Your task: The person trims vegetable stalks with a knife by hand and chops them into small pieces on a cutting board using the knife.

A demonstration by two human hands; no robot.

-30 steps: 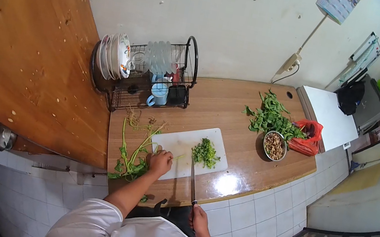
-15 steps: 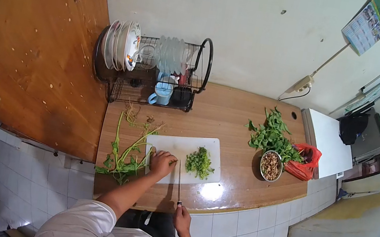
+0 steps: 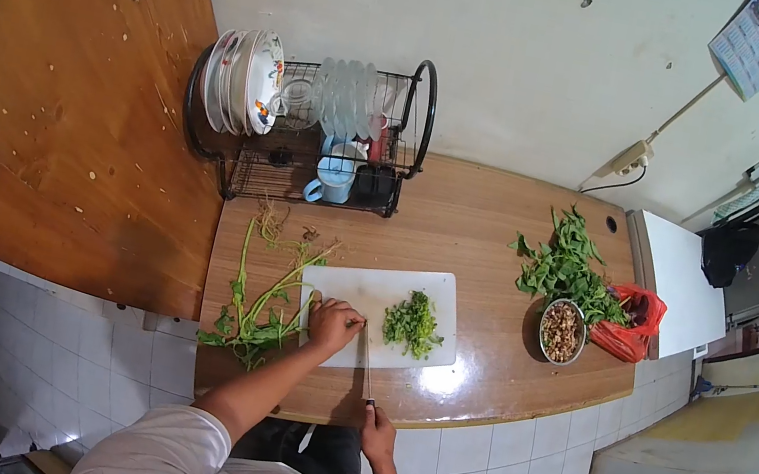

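Observation:
A white cutting board (image 3: pixel 346 282) lies near the front edge of the wooden table. My left hand (image 3: pixel 336 325) rests on its left half, fingers curled and pressed down over what look like green stems, mostly hidden under the hand. My right hand (image 3: pixel 378 434) grips the handle of a knife (image 3: pixel 367 362) at the table edge. The blade points away from me across the board, its tip close beside my left fingertips. A pile of chopped greens (image 3: pixel 415 325) sits on the right half of the board. Uncut leafy stems with roots (image 3: pixel 260 307) lie left of the board.
A black dish rack (image 3: pixel 307 186) with plates, glasses and a blue mug stands at the back left. To the right are a metal bowl (image 3: pixel 562 332) of brown chopped pieces, leafy greens (image 3: pixel 562 264) and a red plastic bag (image 3: pixel 631 337). A wooden panel (image 3: pixel 68 101) rises at left.
The view has shifted slightly, so the scene sits a little further right. Both hands keep their holds, and the knife stays beside my left fingertips.

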